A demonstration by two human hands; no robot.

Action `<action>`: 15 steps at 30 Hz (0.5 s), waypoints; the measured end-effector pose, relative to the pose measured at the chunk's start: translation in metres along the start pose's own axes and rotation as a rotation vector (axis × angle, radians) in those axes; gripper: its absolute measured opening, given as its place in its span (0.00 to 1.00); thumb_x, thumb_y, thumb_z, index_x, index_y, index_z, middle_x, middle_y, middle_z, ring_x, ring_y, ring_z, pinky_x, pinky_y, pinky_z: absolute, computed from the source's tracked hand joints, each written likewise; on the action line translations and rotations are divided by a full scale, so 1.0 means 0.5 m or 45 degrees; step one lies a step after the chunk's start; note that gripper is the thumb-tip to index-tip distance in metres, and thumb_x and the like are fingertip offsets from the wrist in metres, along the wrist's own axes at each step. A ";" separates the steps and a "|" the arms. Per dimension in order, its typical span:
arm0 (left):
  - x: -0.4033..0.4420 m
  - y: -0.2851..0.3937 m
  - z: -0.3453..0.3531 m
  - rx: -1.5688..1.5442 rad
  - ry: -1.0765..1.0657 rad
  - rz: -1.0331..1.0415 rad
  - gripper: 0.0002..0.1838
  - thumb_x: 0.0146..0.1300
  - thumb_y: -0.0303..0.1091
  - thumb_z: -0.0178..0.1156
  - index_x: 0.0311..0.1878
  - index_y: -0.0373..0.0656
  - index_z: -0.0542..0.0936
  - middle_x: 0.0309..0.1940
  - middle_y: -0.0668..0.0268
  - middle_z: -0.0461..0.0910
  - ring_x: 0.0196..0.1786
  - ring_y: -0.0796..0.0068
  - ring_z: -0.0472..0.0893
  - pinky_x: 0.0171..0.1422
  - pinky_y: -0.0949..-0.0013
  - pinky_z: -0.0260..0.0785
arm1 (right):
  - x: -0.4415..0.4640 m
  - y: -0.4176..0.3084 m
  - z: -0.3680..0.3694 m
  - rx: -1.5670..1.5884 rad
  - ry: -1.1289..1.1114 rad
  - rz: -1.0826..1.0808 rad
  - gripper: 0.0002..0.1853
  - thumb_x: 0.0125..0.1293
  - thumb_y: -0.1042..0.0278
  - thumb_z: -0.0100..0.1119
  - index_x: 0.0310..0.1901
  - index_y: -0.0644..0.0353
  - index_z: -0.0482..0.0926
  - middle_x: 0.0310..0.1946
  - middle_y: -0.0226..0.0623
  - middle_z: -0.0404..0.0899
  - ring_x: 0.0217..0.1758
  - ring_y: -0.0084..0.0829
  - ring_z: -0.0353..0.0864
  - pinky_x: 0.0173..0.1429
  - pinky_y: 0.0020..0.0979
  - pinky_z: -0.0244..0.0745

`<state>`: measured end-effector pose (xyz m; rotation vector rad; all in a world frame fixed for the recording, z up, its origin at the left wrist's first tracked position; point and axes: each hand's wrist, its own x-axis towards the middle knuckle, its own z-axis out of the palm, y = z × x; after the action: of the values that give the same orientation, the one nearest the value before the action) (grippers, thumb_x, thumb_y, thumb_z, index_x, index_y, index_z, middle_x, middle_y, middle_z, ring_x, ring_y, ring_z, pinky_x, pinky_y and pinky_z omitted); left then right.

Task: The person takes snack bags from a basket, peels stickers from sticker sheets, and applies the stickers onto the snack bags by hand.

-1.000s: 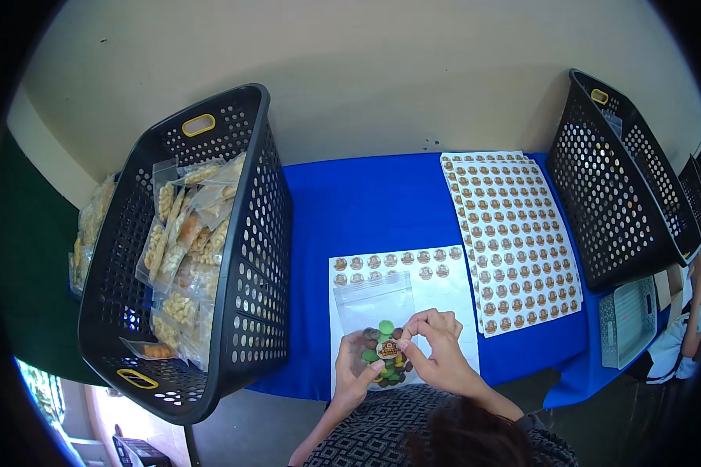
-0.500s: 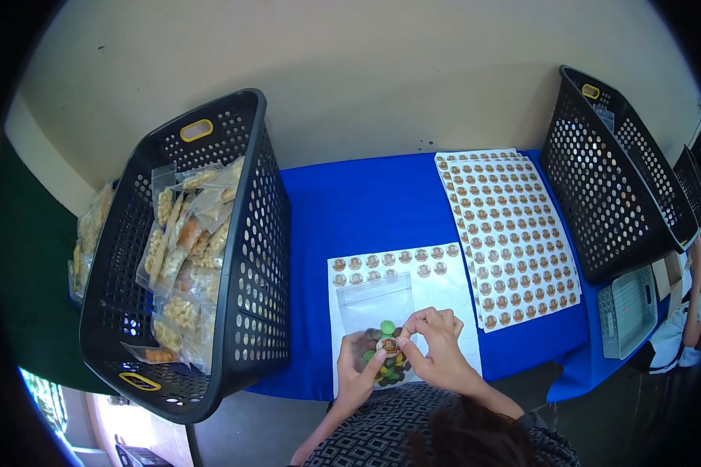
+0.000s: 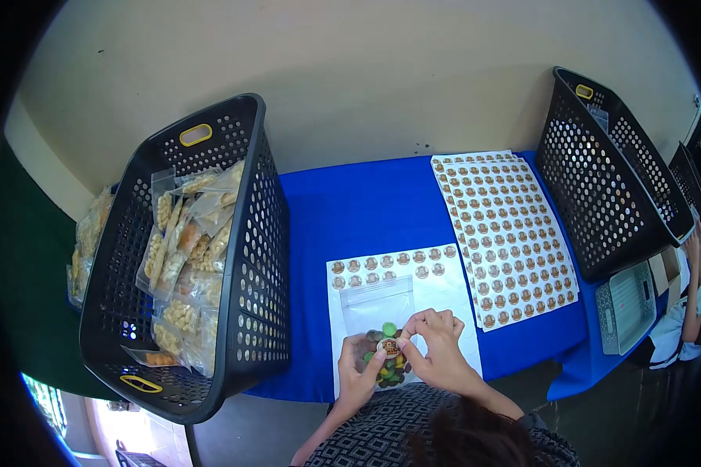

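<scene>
A clear zip bag (image 3: 378,303) holding green, yellow and brown round pieces lies over a partly used sticker sheet (image 3: 452,300). My left hand (image 3: 355,375) grips the bag's left side, its thumb reaching over the front. A round brown-and-white sticker (image 3: 389,348) is on the front of the bag, between the two hands. My right hand (image 3: 438,350) has thumb and index finger pinched at the sticker's right edge. Whether the sticker lies fully flat cannot be seen.
On the left, a large black basket (image 3: 257,257) holds bags of light snacks. Stacked sticker sheets (image 3: 510,241) lie on the blue cloth (image 3: 358,202). Another black basket (image 3: 592,187) and a grey tray (image 3: 627,307) are at right, near a person's arm (image 3: 693,288).
The view has shifted slightly, moving the right basket and sheets a little left in frame. The left thumb now rests on the sticker's left edge; both hands otherwise stay nearly in place.
</scene>
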<state>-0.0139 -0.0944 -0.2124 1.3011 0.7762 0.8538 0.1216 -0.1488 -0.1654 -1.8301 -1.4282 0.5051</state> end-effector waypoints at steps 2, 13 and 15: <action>0.001 0.005 0.002 -0.002 0.002 0.001 0.16 0.54 0.28 0.54 0.43 0.33 0.62 0.35 0.60 0.70 0.40 0.76 0.71 0.44 0.74 0.64 | 0.001 0.001 0.001 -0.008 0.006 -0.001 0.06 0.50 0.66 0.53 0.28 0.57 0.73 0.34 0.32 0.67 0.41 0.32 0.58 0.47 0.36 0.44; 0.004 0.006 0.000 0.021 0.010 -0.037 0.15 0.54 0.28 0.54 0.43 0.35 0.63 0.36 0.62 0.69 0.40 0.77 0.69 0.46 0.74 0.61 | 0.010 0.001 0.001 -0.071 0.004 -0.012 0.06 0.51 0.66 0.53 0.28 0.58 0.73 0.34 0.32 0.66 0.41 0.33 0.58 0.47 0.36 0.44; 0.004 0.003 -0.001 0.062 0.011 -0.030 0.15 0.54 0.28 0.53 0.43 0.35 0.64 0.35 0.62 0.69 0.40 0.77 0.69 0.46 0.74 0.61 | 0.011 0.001 0.001 -0.075 0.008 -0.021 0.06 0.50 0.66 0.53 0.28 0.58 0.73 0.34 0.32 0.66 0.41 0.33 0.58 0.47 0.37 0.45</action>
<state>-0.0133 -0.0923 -0.2112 1.3296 0.8223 0.8264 0.1233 -0.1436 -0.1653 -1.8632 -1.4666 0.4533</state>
